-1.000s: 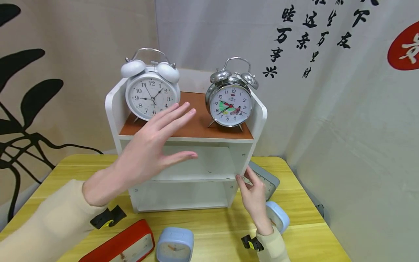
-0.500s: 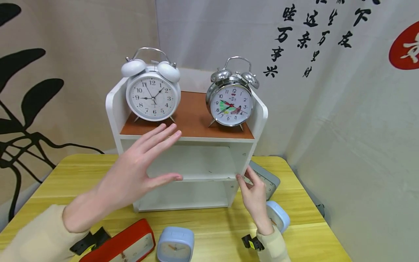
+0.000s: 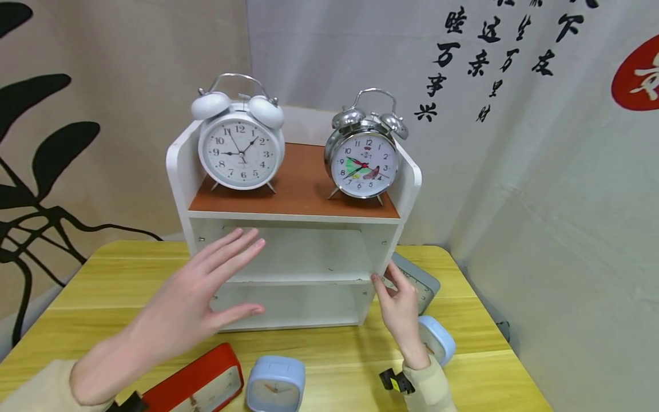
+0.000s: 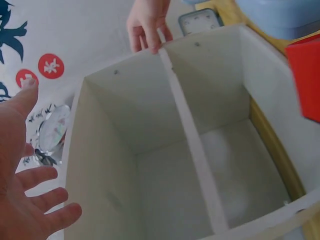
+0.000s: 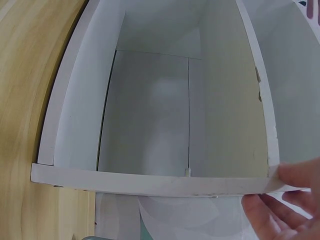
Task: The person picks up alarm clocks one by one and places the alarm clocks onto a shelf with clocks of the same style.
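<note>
A white shelf unit (image 3: 293, 216) with a brown top board stands on the table. On that top board are a white twin-bell alarm clock (image 3: 240, 151) at left and a silver twin-bell alarm clock (image 3: 364, 166) at right. My right hand (image 3: 400, 312) grips the unit's right side panel by its front edge, at the middle shelf's height; in the right wrist view its thumb is on the front edge and its fingers are behind the panel. Fingers spread, my left hand (image 3: 193, 294) hovers holding nothing before the lower left compartments. Both compartments look bare inside.
A red clock (image 3: 206, 380) and a light blue clock (image 3: 276, 384) lie near the front of the wooden table (image 3: 329, 366). Right of the unit are a grey clock (image 3: 424, 283) and another light blue clock (image 3: 437, 340). A curtain hangs behind.
My left hand has moved down and left, from in front of the white alarm clock to the lower compartments, fingers still spread. My right hand and the clocks have stayed put.
</note>
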### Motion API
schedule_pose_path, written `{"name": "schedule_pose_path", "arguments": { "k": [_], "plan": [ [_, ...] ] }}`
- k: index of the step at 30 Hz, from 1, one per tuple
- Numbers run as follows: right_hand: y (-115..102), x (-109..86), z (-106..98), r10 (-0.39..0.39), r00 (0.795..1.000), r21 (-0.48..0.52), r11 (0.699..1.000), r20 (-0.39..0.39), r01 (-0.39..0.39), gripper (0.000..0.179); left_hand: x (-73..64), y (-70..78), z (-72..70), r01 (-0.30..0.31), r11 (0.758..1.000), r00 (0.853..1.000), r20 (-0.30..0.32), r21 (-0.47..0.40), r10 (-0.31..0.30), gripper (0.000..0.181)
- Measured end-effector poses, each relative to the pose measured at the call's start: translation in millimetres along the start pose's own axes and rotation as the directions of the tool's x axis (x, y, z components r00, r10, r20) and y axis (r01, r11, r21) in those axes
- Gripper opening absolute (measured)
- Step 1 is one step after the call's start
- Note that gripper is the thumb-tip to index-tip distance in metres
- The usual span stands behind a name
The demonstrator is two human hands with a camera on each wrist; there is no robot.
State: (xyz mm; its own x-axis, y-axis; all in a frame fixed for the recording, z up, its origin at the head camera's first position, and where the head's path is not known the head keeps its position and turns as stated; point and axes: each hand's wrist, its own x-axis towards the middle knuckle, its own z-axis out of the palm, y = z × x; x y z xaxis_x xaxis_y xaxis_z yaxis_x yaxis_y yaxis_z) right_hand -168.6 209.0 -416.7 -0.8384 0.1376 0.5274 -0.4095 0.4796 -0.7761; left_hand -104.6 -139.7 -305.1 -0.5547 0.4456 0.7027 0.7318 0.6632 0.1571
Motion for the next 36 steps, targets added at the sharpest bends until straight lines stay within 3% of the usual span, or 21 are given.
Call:
{"name": "schedule_pose_path", "arguments": {
  "k": [5, 11, 17, 24, 28, 32, 36],
  "plan": [
    [-1, -0.3, 0, 0.006, 1.000, 0.001, 1.000, 0.001, -0.006, 0.046, -19.9, -3.2, 0.5, 0.070, 0.997, 0.996, 0.060, 0.025, -0.072, 0.083],
    [-1, -0.2, 0, 0.000, 1.000, 0.012, 1.000, 0.006, -0.001, 0.046, -43.8, -10.5, 2.3, 0.169, 0.985, 0.976, 0.132, 0.044, -0.174, 0.091],
    [0, 0.0, 1, 0.001, 1.000, 0.015, 1.000, 0.004, -0.001, 0.047, -68.8, -16.1, 6.2, 0.245, 0.966, 0.937, 0.235, 0.082, -0.258, 0.095],
    [-1, 0.4, 1, 0.004, 1.000, 0.010, 1.000, 0.005, -0.004, 0.048, -95.9, -27.2, 12.2, 0.294, 0.951, 0.908, 0.280, 0.099, -0.310, 0.093],
    [0, 0.6, 2, 0.003, 1.000, 0.006, 1.000, 0.006, -0.003, 0.048, -110.0, -32.1, 13.4, 0.354, 0.930, 0.863, 0.349, 0.098, -0.365, 0.089],
    [-1, 0.6, 1, 0.008, 1.000, 0.007, 1.000, 0.004, -0.008, 0.047, -123.3, -36.0, 15.8, 0.383, 0.918, 0.833, 0.392, 0.103, -0.391, 0.086],
    [-1, 0.4, 1, 0.006, 1.000, 0.005, 1.000, 0.001, -0.006, 0.047, -134.3, -38.6, 20.4, 0.382, 0.913, 0.822, 0.399, 0.143, -0.406, 0.086]
  ]
}}
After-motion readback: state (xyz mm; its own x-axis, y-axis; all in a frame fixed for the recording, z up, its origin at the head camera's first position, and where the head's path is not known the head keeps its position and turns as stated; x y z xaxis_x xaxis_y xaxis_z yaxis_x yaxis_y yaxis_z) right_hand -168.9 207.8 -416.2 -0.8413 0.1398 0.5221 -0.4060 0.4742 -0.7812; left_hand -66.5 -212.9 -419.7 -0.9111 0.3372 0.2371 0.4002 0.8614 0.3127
